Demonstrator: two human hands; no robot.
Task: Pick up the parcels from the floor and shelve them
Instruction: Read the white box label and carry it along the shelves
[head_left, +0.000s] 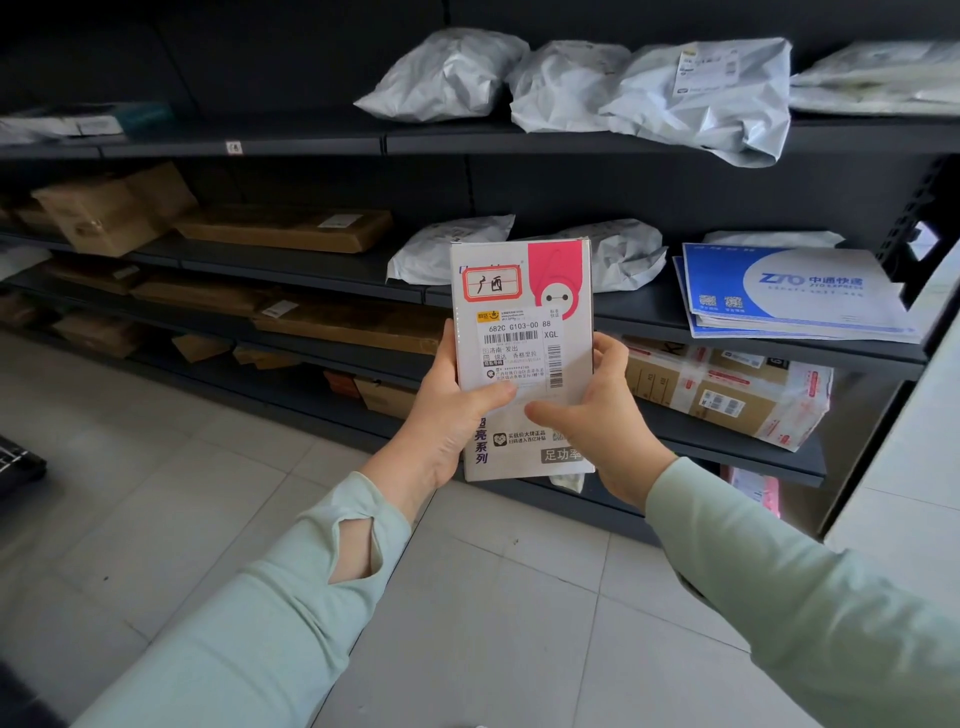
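A flat white and pink parcel box (522, 312) with a shipping label and a red-framed sticker stands upright in front of the dark shelving unit (311, 143). My left hand (452, 410) grips its left edge, thumb across the front. My right hand (597, 410) holds its right edge, thumb on the front and fingers behind. The box sits at about the height of the middle shelf boards.
Grey poly bags (675, 93) lie on the top shelf, more grey bags (452, 249) and blue-white envelopes (789, 291) on the one below. Brown cartons (114, 208) fill the left shelves, taped boxes (727, 395) the lower right. A white counter edge (914, 441) is at right. Grey tiled floor (156, 467) lies below.
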